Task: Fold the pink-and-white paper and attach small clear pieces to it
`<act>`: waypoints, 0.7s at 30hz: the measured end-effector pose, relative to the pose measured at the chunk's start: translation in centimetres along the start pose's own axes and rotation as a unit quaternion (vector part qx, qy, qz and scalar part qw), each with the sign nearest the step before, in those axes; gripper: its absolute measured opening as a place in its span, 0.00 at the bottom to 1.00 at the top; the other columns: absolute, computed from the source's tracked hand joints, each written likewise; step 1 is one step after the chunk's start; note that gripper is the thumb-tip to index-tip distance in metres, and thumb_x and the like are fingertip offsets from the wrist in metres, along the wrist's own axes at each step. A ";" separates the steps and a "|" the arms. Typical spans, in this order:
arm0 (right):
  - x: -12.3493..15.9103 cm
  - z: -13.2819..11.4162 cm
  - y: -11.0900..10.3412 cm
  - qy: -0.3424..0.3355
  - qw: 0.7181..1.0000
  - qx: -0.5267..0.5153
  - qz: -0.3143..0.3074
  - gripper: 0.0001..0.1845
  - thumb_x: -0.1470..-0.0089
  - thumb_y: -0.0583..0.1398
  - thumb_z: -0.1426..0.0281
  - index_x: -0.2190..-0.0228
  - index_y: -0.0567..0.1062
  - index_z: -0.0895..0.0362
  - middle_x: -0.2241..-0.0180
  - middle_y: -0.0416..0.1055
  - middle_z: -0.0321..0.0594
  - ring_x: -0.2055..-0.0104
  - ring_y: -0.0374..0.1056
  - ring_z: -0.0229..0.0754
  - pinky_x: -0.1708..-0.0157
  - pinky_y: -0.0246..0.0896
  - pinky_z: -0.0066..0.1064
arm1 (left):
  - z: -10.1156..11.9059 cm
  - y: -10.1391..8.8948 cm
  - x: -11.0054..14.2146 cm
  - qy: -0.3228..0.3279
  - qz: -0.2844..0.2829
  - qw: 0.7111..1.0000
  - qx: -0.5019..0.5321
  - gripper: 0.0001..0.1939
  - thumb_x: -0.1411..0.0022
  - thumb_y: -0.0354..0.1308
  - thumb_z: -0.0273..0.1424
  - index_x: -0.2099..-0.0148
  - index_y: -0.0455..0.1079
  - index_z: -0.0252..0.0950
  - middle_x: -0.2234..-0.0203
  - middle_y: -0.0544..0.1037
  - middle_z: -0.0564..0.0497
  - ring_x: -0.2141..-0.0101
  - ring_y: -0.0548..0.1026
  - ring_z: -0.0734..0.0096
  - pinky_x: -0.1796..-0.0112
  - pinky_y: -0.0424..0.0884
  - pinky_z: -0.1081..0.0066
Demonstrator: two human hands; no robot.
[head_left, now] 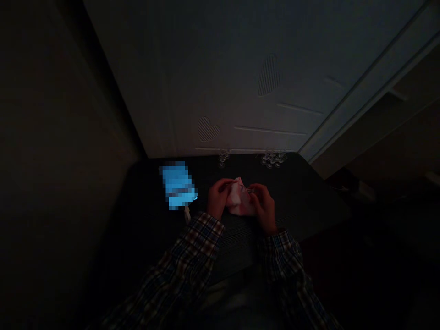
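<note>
A crumpled pink-and-white cloth [237, 197] is between my hands, just above or on the dark table [237, 243]. My left hand [217, 198] grips its left side, with the thumb and fingers closed on the fabric. On the other side, the fingers of my right hand [265, 205] are bent and closed on the cloth's right edge. A small pale glint shows by the right fingertips; in this dim light I cannot make out what it is. Both forearms wear plaid sleeves.
Left of my hands lies a glowing blue, pixelated screen [177, 185] with a pale plug or cable end [187, 214] below it. Small clear glass pieces stand along the back edge, a few at centre [222, 158] and several at right [273, 158]. Behind rises a pale panel [213, 82] with striped hearts.
</note>
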State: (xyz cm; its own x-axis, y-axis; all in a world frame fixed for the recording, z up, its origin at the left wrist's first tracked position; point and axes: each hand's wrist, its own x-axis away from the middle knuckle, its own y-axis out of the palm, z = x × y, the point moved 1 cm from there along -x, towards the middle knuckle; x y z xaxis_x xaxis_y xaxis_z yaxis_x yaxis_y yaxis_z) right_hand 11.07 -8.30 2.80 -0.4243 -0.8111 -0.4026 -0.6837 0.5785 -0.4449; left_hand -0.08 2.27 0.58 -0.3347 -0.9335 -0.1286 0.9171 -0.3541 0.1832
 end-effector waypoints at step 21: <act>0.1 0.3 -0.3 0.015 0.999 -0.020 0.029 0.11 0.46 0.51 0.67 0.59 0.64 0.55 0.68 0.67 0.37 0.75 0.62 0.34 0.73 0.57 0.27 | 0.8 0.8 0.4 -0.018 -0.065 0.997 0.025 0.11 0.53 0.57 0.27 0.63 0.67 0.35 0.73 0.74 0.52 0.71 0.72 0.74 0.73 0.66 0.77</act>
State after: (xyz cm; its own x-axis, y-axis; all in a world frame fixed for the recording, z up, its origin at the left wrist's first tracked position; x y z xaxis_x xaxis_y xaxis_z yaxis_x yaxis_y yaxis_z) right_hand 11.36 -8.49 2.68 -0.4807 -0.7791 -0.4024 -0.6808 0.6208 -0.3887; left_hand 0.38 1.53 1.44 -0.4580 -0.8810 -0.1190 0.8541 -0.4732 0.2159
